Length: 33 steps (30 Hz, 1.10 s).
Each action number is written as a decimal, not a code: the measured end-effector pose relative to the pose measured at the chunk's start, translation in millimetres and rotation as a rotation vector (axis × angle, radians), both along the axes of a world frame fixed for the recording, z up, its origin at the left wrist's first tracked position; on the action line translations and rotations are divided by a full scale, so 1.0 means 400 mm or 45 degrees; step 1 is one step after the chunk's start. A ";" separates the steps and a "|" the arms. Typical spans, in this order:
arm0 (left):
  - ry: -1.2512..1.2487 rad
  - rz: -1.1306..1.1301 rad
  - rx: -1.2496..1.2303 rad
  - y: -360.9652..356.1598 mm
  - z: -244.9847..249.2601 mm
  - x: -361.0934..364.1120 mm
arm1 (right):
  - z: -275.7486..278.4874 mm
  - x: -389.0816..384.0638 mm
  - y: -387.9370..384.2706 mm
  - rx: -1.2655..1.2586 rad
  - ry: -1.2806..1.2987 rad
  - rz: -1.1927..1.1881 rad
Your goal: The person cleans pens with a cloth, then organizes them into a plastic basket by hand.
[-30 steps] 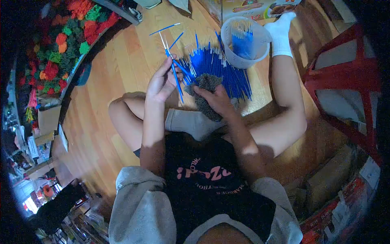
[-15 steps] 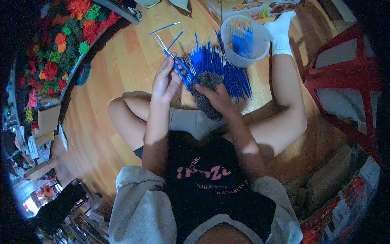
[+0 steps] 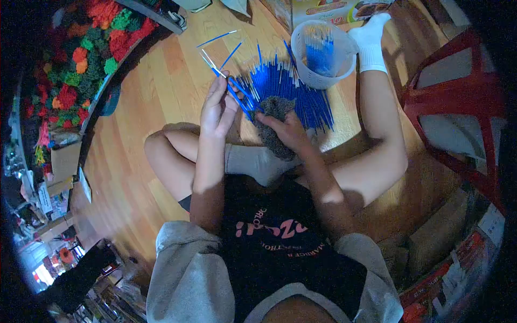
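Note:
My left hand (image 3: 218, 110) is closed on a few slim blue paintbrushes (image 3: 235, 90), their pale tips fanning out up and to the left. My right hand (image 3: 291, 131) grips a dark grey cloth (image 3: 276, 142), which is bunched around the lower ends of those brushes. Beyond the hands, a large pile of similar blue brushes (image 3: 309, 102) lies on the floor, tips mostly pointing away from me. Two loose brushes rest apart from it, one of them a single brush (image 3: 217, 37) at the far left. My fingers and the cloth hide part of the held bundle.
A translucent plastic tub (image 3: 327, 79) holding more blue brushes stands beside my foot (image 3: 372, 51). Behind it is a printed carton (image 3: 323, 11). Red and green yarn-like bundles (image 3: 67, 81) fill a rack at left. A red-framed object (image 3: 458, 102) stands at right.
The brushes in my left hand have tilted slightly, with their tips a little farther left. My right hand and the cloth stay almost in place.

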<state>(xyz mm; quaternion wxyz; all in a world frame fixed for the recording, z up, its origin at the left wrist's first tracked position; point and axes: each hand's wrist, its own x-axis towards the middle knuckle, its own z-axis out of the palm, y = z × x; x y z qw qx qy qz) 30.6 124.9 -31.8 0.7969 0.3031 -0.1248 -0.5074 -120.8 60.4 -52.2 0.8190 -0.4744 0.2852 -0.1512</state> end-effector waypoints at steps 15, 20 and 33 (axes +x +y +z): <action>-0.037 0.123 0.224 -0.012 0.020 -0.030 | -0.011 0.000 0.001 -0.108 -0.099 -0.015; -0.024 0.246 0.306 -0.029 0.018 -0.063 | 0.003 -0.005 -0.002 -0.149 0.039 -0.034; -0.144 0.256 0.347 -0.026 -0.032 -0.131 | 0.024 -0.009 -0.020 -0.019 0.113 -0.130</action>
